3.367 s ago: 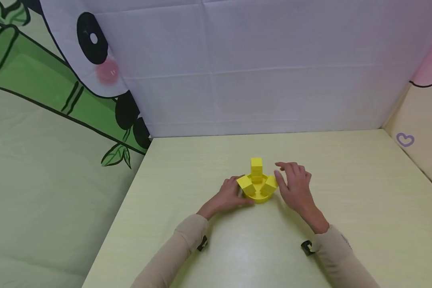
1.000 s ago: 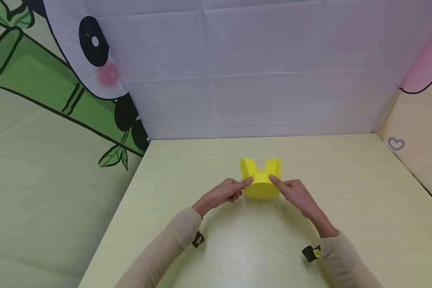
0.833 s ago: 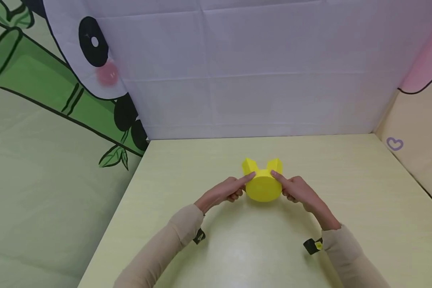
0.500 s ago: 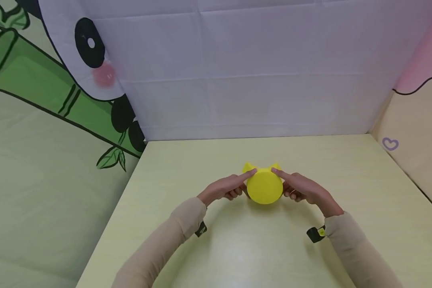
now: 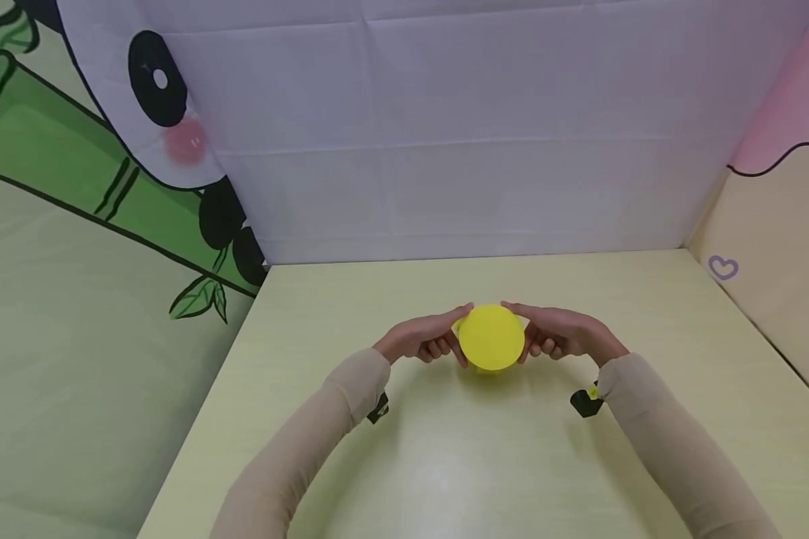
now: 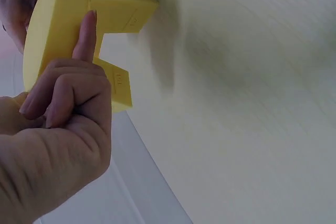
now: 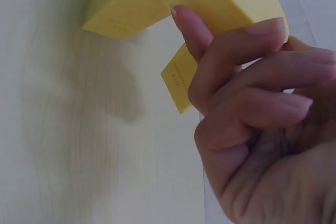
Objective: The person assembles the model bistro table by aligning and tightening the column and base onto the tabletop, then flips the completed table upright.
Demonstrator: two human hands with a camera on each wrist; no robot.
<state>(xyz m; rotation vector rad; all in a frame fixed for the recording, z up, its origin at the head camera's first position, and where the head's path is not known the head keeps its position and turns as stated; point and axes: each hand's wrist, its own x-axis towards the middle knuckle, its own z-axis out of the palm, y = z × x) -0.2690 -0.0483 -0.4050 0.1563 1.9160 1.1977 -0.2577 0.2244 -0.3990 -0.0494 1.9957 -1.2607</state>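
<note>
A yellow disc-shaped piece with blocky prongs (image 5: 491,337) shows its flat round face in the head view. My left hand (image 5: 428,337) grips its left edge, thumb on top and forefinger low on the side. On the opposite edge, my right hand (image 5: 562,329) holds it the same way. The left wrist view has the disc's side wall and two blocky prongs (image 6: 121,6) pointing toward the table, with my extended forefinger (image 6: 85,38) along the wall. In the right wrist view, a prong (image 7: 118,17) bears small raised marks. Most of the prongs are hidden behind the disc in the head view.
A pale wood-look table (image 5: 445,464) lies beneath the hands. Behind it rises a white cloth wall (image 5: 445,150) with a printed panda; green bamboo cloth (image 5: 54,142) hangs at left, a beige panel (image 5: 775,299) at right. Small black wrist cameras (image 5: 586,403) sit below the sleeves.
The piece stood prongs up, with my left hand at it and my right hand beside it. Both hands then gripped it and tipped it over, so its round face now points toward the head camera.
</note>
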